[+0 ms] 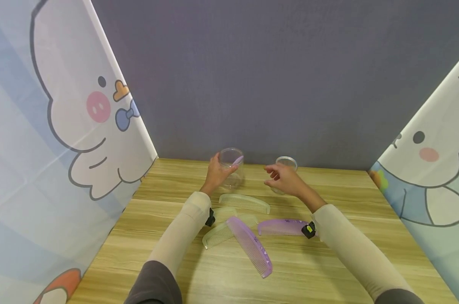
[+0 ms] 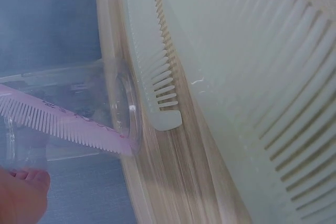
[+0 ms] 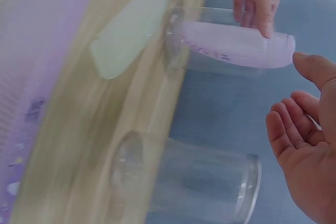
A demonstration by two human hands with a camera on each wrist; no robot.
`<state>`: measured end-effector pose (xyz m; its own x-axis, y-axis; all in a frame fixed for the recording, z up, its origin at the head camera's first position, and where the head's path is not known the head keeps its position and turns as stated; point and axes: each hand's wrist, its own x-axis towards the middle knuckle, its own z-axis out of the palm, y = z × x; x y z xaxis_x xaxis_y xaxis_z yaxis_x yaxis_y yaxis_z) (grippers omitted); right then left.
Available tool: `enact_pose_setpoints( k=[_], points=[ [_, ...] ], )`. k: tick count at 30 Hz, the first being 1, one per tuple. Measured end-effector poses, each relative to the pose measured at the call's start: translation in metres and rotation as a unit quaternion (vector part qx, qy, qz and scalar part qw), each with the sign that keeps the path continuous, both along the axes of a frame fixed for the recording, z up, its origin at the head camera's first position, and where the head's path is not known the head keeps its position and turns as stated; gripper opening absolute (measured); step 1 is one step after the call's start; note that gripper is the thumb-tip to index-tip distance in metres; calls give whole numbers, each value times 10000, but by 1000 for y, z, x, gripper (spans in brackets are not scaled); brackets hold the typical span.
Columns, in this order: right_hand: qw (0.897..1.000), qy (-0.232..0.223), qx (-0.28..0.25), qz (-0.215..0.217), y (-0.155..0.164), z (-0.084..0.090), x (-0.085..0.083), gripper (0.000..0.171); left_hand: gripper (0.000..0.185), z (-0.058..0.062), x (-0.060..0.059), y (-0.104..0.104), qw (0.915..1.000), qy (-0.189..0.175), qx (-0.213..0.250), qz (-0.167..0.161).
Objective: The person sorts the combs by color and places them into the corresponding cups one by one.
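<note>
My left hand (image 1: 217, 174) holds a clear plastic jar (image 1: 232, 180) from its left side, with the thumb across the front near the rim. Inside that jar a purple comb (image 2: 63, 121) leans at a slant, its tip near the mouth. My right hand (image 1: 284, 179) hovers over a second clear jar (image 3: 194, 182), fingers loosely bent and nothing in them. In the right wrist view its thumb points toward the top end of the comb in the first jar. The second jar is partly hidden by this hand in the head view.
Nearest the jars lies a pale green comb (image 1: 244, 202). Two more pale green combs (image 1: 218, 234) overlap to its left, under one end of a purple comb (image 1: 249, 245). Another purple comb (image 1: 280, 226) lies below the right wrist. A grey wall (image 1: 252, 84) stands right behind the jars.
</note>
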<state>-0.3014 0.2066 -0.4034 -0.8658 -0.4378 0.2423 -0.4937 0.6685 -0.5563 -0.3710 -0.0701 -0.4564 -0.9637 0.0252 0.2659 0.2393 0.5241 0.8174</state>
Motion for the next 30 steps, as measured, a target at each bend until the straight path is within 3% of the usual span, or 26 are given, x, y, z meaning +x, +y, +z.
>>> enact_pose_setpoints(
  k=[10, 30],
  points=[
    [9993, 227, 258, 174, 22, -33, 14, 47, 99, -2, -1, 0, 10000, -7, 27, -24],
    [9988, -288, 401, -5, 75, -81, 45, 45, 99, -2, 0, -1, 9999, 48, 132, -70]
  ],
)
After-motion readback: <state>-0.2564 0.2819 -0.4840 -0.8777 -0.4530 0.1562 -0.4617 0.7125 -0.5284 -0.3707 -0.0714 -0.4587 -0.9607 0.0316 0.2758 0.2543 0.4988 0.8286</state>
